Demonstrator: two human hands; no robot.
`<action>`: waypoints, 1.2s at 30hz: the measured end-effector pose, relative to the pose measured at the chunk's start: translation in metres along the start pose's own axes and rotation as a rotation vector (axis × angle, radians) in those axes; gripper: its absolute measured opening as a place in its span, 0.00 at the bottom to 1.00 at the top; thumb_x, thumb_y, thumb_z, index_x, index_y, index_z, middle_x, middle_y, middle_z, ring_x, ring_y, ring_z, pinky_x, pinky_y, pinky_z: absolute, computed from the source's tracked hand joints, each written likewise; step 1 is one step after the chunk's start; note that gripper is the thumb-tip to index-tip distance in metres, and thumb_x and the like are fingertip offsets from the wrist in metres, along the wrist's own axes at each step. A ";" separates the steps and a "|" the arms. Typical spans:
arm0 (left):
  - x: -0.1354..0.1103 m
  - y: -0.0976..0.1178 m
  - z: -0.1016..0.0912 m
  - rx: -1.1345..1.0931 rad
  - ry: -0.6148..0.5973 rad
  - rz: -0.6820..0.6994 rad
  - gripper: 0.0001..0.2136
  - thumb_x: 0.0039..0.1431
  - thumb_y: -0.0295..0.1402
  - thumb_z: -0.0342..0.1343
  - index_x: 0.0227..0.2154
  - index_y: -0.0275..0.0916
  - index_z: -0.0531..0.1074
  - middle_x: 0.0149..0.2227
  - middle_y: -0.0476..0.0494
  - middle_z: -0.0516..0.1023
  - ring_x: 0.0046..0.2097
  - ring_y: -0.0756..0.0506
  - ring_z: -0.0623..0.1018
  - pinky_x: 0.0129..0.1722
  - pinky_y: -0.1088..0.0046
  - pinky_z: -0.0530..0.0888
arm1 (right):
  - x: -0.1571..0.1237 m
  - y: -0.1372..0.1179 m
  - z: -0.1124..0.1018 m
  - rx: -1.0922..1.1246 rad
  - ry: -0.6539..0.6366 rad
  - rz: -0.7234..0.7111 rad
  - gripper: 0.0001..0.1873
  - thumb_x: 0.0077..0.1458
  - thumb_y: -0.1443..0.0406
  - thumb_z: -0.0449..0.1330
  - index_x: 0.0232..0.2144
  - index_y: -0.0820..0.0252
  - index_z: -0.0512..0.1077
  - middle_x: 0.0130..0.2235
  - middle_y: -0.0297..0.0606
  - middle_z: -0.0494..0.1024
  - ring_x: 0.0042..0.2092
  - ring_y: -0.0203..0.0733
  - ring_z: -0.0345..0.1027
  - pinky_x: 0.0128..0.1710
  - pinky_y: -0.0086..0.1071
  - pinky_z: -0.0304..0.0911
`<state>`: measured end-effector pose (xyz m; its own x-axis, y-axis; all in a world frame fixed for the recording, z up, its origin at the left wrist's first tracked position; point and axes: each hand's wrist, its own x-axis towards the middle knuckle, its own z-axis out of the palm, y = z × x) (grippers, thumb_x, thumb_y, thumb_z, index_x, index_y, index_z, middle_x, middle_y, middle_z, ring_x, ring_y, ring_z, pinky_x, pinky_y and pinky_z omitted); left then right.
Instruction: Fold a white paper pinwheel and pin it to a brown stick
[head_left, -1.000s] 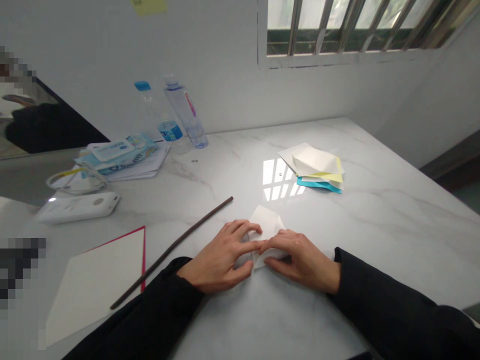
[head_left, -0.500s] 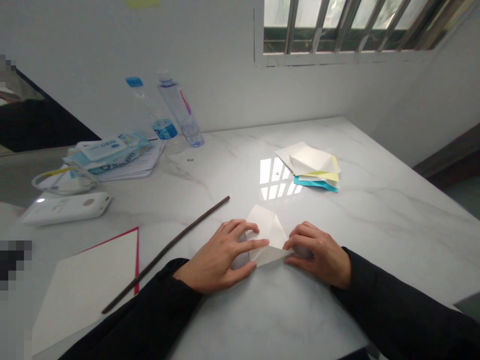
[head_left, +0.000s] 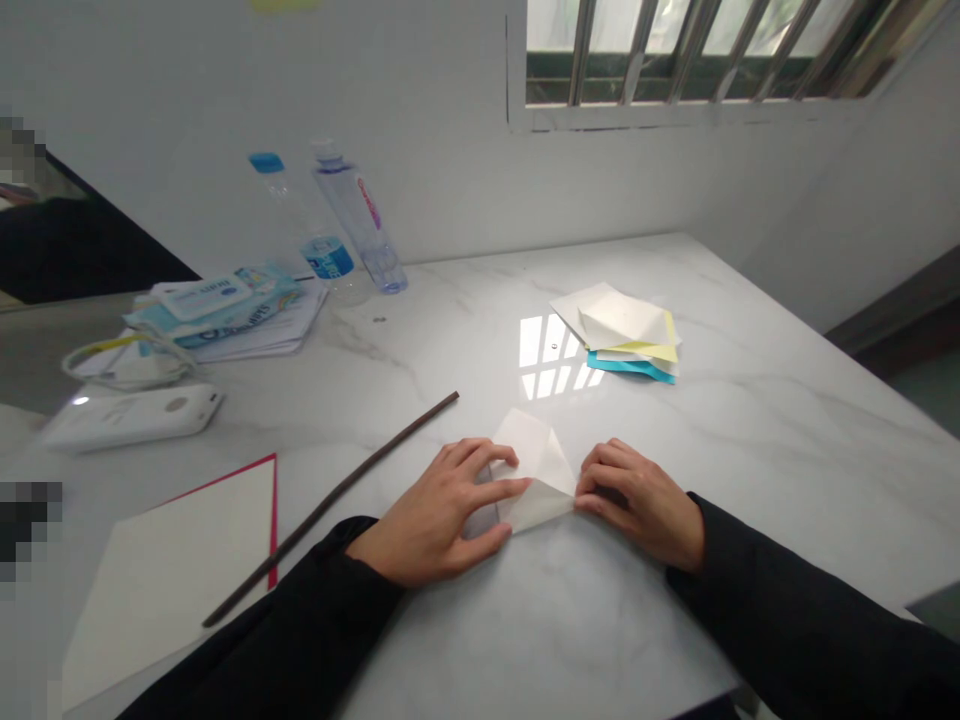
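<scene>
A cream sheet of paper (head_left: pixel 534 460) with folded edges lies on the table in front of me. My left hand (head_left: pixel 457 505) rests on its left side, fingers spread, the index finger and thumb touching the paper and its near flap. At the right corner, my right hand (head_left: pixel 637 500) has thumb and fingers closed in a pinch on the paper's tip. Part of the sheet's left side is hidden under my left hand.
A dark thin stick (head_left: pixel 367 465) crosses a cream pad with a red edge (head_left: pixel 180 570) at left. Folded papers (head_left: pixel 622 325) lie at back right. A white power bank (head_left: pixel 135 415), a wipes pack (head_left: pixel 202 305) and two plastic bottles (head_left: pixel 364 220) stand or lie at back left.
My right hand has shifted slightly right and closed its fingers more tightly at the paper's corner. The near flap now lies flatter. My left hand stays nearly in place.
</scene>
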<state>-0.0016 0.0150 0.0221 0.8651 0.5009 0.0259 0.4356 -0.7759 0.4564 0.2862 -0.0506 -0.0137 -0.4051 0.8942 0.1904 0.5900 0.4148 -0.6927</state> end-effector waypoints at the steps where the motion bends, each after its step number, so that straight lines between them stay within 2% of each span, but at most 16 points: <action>1: 0.000 0.000 0.000 -0.001 0.001 0.001 0.20 0.63 0.35 0.60 0.58 0.51 0.73 0.61 0.43 0.69 0.63 0.36 0.66 0.64 0.54 0.63 | 0.000 -0.002 0.000 -0.007 0.005 0.014 0.10 0.66 0.60 0.62 0.32 0.57 0.74 0.38 0.39 0.76 0.42 0.44 0.67 0.43 0.38 0.66; 4: 0.000 0.000 0.001 -0.002 0.002 0.006 0.21 0.62 0.35 0.60 0.59 0.52 0.72 0.61 0.44 0.69 0.62 0.36 0.67 0.64 0.53 0.63 | 0.004 -0.010 0.002 -0.042 0.037 0.057 0.09 0.65 0.61 0.64 0.32 0.57 0.74 0.38 0.38 0.75 0.43 0.45 0.67 0.44 0.40 0.66; 7: 0.000 0.000 0.001 0.002 0.010 0.002 0.20 0.62 0.34 0.61 0.56 0.51 0.74 0.61 0.43 0.70 0.62 0.36 0.67 0.63 0.53 0.63 | 0.009 -0.019 0.005 -0.052 0.052 0.066 0.02 0.63 0.64 0.65 0.38 0.56 0.75 0.40 0.37 0.76 0.44 0.45 0.67 0.45 0.40 0.66; 11: 0.001 0.000 0.001 0.002 0.013 0.001 0.20 0.61 0.34 0.61 0.56 0.50 0.74 0.61 0.43 0.70 0.62 0.35 0.67 0.63 0.53 0.64 | 0.013 -0.022 0.009 -0.018 0.065 0.016 0.08 0.62 0.68 0.64 0.44 0.55 0.74 0.42 0.37 0.78 0.46 0.45 0.69 0.46 0.40 0.67; 16: 0.001 -0.001 0.003 0.001 0.014 -0.005 0.20 0.61 0.35 0.61 0.56 0.50 0.74 0.61 0.44 0.69 0.62 0.36 0.66 0.63 0.54 0.63 | 0.014 -0.016 0.010 -0.012 0.064 -0.062 0.13 0.64 0.68 0.63 0.50 0.54 0.74 0.44 0.38 0.79 0.47 0.45 0.70 0.48 0.40 0.68; 23: 0.000 -0.001 0.003 -0.002 0.015 -0.006 0.23 0.62 0.34 0.60 0.59 0.53 0.71 0.60 0.45 0.70 0.62 0.37 0.67 0.64 0.55 0.63 | 0.015 -0.015 0.012 -0.052 0.060 -0.143 0.09 0.68 0.65 0.60 0.45 0.53 0.80 0.42 0.39 0.79 0.45 0.44 0.69 0.46 0.38 0.69; 31: 0.001 0.002 0.001 -0.032 0.018 -0.032 0.28 0.61 0.34 0.60 0.64 0.50 0.65 0.60 0.43 0.71 0.62 0.37 0.67 0.64 0.56 0.63 | 0.013 -0.016 0.012 -0.109 0.036 -0.156 0.11 0.69 0.66 0.58 0.48 0.53 0.79 0.44 0.41 0.77 0.46 0.45 0.68 0.48 0.41 0.70; 36: 0.001 0.003 0.000 -0.040 0.025 -0.027 0.22 0.59 0.32 0.61 0.57 0.50 0.71 0.59 0.45 0.71 0.62 0.37 0.68 0.64 0.56 0.64 | 0.013 -0.015 0.012 -0.124 0.032 -0.162 0.12 0.69 0.64 0.58 0.49 0.51 0.79 0.43 0.41 0.77 0.46 0.45 0.68 0.47 0.41 0.70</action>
<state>0.0008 0.0130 0.0239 0.8463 0.5316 0.0348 0.4483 -0.7459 0.4926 0.2633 -0.0474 -0.0090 -0.4805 0.8182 0.3156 0.6012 0.5693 -0.5607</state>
